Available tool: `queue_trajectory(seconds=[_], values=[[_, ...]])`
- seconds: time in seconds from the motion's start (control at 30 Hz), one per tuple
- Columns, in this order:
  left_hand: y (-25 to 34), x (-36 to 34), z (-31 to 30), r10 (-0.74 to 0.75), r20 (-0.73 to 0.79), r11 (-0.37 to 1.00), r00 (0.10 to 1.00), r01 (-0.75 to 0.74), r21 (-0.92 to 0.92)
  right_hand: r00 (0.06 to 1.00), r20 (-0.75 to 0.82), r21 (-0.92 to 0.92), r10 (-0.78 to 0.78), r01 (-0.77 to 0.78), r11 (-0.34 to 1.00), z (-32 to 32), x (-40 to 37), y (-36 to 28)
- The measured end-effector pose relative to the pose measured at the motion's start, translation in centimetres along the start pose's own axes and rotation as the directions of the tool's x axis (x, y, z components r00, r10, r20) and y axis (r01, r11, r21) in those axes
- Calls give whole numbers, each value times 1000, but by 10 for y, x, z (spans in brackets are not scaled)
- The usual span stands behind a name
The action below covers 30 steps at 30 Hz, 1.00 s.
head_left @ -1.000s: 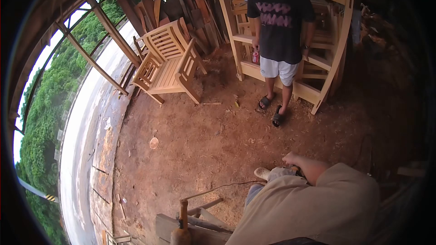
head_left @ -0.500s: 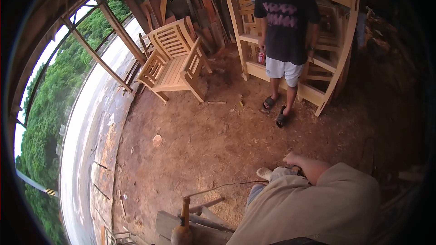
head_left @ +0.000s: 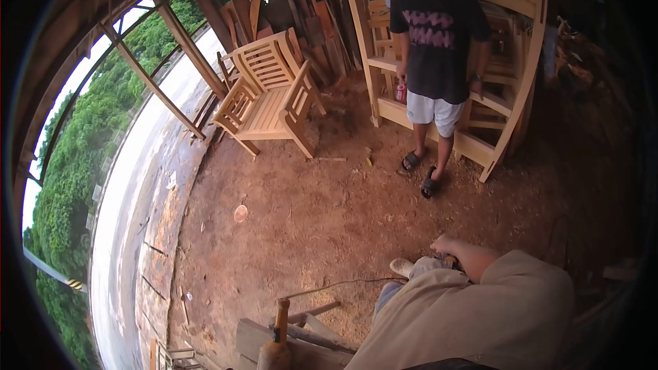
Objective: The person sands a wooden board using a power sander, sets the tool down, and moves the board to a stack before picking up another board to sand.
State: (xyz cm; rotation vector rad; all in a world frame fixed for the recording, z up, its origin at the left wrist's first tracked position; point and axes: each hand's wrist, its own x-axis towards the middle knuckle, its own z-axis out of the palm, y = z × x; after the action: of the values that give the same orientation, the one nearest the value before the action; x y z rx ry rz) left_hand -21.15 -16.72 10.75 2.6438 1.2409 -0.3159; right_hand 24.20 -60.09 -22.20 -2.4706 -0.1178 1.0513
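My right hand [head_left: 445, 243] is at the end of my bare forearm, in front of my tan shirt [head_left: 466, 308], close over my leg. Its fingers are small and indistinct here. Just below the hand shows a small dark and yellowish-brown thing [head_left: 450, 260], partly covered by the forearm; I cannot tell whether the hand grips it. My light-coloured shoe [head_left: 401, 267] rests on the dirt floor. A thin cord [head_left: 343, 283] runs to near my leg. My left hand does not show.
A person [head_left: 439, 48] in a dark T-shirt holds a red can [head_left: 401, 92] beside a tall wooden frame [head_left: 510, 144]. A slatted wooden armchair [head_left: 267, 96] stands left. Near me, a yellowish bottle-shaped thing [head_left: 275, 355] stands by timber [head_left: 253, 339]. Boards [head_left: 315, 34] lean behind.
The view has shifted slightly, so the chair, frame and person appear a little farther right and lower. My right arm keeps nearly the same pose.
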Motion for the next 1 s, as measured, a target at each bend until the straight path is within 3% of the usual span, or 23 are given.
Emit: queue_trajectory(seconds=[0.33, 0.57, 0.8, 1.0], values=[[0, -1, 0, -5, -3, 1000, 1000, 5, 7, 996, 48, 141, 77, -83, 986, -17, -23, -11], [0, 0, 0, -12, -14, 1000, 1000, 12, 6, 997, 72, 18, -10, 9, 1000, -11, -11, -3], [-1, 0, 0, -14, -24, 1000, 1000, 14, 9, 997, 51, 17, -53, 52, 998, -5, -5, 1], [-3, 0, -2, -20, -25, 1000, 1000, 20, 7, 1000, 27, 63, -4, 2, 998, 2, 2, 4]])
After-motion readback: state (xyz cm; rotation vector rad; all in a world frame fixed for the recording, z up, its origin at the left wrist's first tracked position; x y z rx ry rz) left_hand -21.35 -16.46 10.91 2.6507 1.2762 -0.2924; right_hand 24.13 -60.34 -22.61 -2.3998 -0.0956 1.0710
